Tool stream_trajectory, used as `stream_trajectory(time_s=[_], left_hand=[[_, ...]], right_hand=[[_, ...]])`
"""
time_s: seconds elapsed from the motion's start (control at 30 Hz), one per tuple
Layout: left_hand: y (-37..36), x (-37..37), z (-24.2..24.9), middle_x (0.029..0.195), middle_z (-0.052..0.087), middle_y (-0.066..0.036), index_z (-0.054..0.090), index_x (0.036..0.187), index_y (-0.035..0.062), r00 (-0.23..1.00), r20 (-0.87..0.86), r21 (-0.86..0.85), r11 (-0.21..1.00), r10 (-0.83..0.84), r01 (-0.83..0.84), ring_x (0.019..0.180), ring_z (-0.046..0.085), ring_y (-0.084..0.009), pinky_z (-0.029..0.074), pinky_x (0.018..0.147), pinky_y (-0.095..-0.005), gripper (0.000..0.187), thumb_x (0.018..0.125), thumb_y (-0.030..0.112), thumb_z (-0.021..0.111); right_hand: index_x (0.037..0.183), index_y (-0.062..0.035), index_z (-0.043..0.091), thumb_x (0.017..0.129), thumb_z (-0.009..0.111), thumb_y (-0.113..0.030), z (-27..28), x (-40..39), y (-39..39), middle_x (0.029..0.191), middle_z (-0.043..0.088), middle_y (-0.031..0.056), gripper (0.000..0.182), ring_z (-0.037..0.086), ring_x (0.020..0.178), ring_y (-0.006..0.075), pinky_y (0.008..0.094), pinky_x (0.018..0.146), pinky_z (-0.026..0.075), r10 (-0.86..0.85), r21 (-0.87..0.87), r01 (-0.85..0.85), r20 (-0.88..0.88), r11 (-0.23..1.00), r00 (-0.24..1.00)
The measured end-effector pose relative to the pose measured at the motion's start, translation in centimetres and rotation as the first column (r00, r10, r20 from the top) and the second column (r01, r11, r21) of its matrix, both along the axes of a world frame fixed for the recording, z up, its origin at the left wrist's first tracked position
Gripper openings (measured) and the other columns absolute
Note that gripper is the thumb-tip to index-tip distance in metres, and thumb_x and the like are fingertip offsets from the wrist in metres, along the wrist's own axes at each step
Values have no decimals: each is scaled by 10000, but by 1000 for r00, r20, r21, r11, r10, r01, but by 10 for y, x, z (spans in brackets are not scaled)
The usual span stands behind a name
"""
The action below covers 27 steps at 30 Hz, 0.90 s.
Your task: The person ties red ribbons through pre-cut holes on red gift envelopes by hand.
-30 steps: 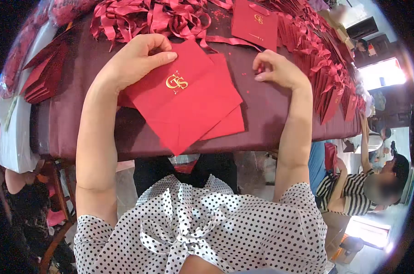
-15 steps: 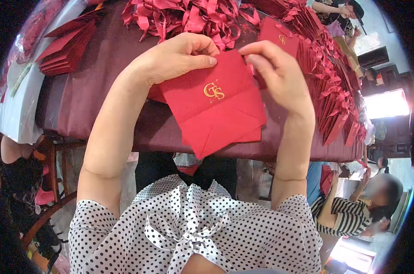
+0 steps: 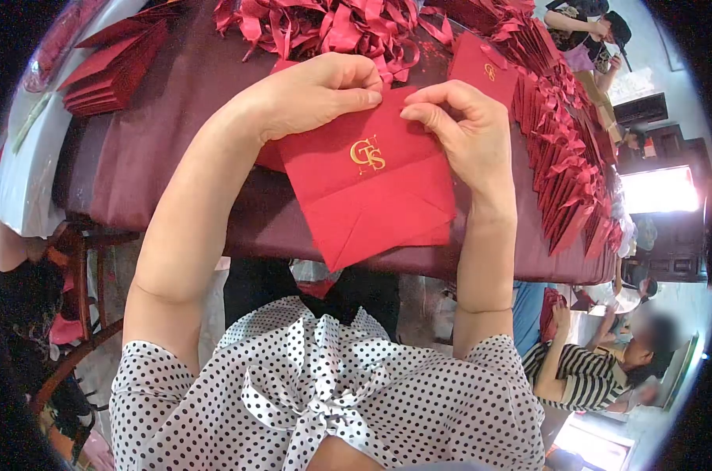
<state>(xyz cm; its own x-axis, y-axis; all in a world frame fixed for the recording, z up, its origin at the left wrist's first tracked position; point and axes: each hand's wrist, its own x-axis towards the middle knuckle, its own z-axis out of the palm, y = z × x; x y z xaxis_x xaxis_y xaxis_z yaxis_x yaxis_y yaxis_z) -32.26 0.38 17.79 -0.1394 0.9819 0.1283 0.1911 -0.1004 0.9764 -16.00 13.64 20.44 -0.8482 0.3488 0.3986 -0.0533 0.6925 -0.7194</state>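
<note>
A flat-folded red paper gift bag (image 3: 395, 196) with a gold monogram hangs over the table's near edge, its folded base toward me. My left hand (image 3: 328, 94) pinches the bag's top edge between thumb and bent fingers. Close beside it, my right hand (image 3: 470, 133) has thumb and forefinger pressed together over the top right part of the bag. Whatever lies between those right fingertips is too small to make out. More red card shows behind the bag, partly hidden by my left wrist.
A heap of red ribbons (image 3: 332, 35) lies beyond my hands on the maroon tablecloth (image 3: 175, 165). Rows of red bags with ribbons (image 3: 564, 165) fill the right side; folded bags (image 3: 112, 71) stand at left. A person in a striped shirt (image 3: 583, 373) sits at right.
My right hand has moved left and slightly down, from the bag's upper right corner onto its top part, and its fingertips have closed together. My left hand keeps its pinch.
</note>
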Motion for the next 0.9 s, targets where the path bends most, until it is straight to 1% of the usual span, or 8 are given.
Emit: stream_trajectory(time_s=[0.1,0.13,0.2,0.33,0.4,0.6,0.73,0.9], left_hand=[[2,0,-1,769,479,73,519,868,30,1000,-6,-10,1000,-11,11,736,426,-22,371,651,-179,125,915,145,526],[2,0,-1,769,479,73,519,868,30,1000,-6,-10,1000,-11,11,736,426,-22,371,651,-179,125,915,145,526],[3,-1,-3,778,488,68,521,873,24,999,-42,-36,999,30,-32,741,435,-26,374,660,-178,130,915,147,522],[3,-1,-1,782,501,61,524,871,22,996,-74,22,999,41,-40,737,442,-29,377,662,-179,119,904,135,537],[4,-1,-3,776,511,48,525,866,18,997,-65,89,995,44,-38,736,448,-31,381,659,-182,110,892,121,555],[3,-2,0,759,519,45,525,853,10,994,-92,26,998,55,-53,725,454,-34,390,642,-191,112,887,111,562],[5,-2,-3,712,544,6,557,825,-9,990,-98,69,993,104,-98,674,469,-62,389,593,-226,111,863,94,577],[8,1,-7,703,550,-9,557,820,-9,988,-105,106,989,113,-101,665,475,-78,402,593,-245,114,855,97,576]], right_hand=[[841,-20,664,749,681,-65,6,5,1,772,642,93,104,628,717,190,278,658,488,86,180,-95,60,979,995],[841,-20,664,749,681,-65,7,6,1,772,642,93,104,628,717,190,278,658,488,85,180,-95,60,979,995],[881,-24,658,764,658,-57,8,8,0,798,628,115,121,624,730,241,301,667,493,106,361,-115,45,926,993],[891,-29,654,777,641,-52,10,5,-6,816,619,125,118,618,746,270,321,668,492,66,304,-74,35,950,997],[880,-26,647,786,634,-61,10,2,-8,813,613,131,101,615,746,286,336,659,490,41,352,-42,12,935,999],[852,-16,603,810,607,-72,6,-4,-16,798,591,135,71,599,734,314,375,646,486,5,486,11,-30,874,1000],[835,-13,583,811,600,-75,6,-6,-21,797,585,141,69,594,744,321,386,648,484,-18,504,37,-43,863,999],[847,-17,555,818,569,-74,5,-3,-27,789,566,144,65,582,729,328,391,658,488,-100,568,69,23,820,995]])
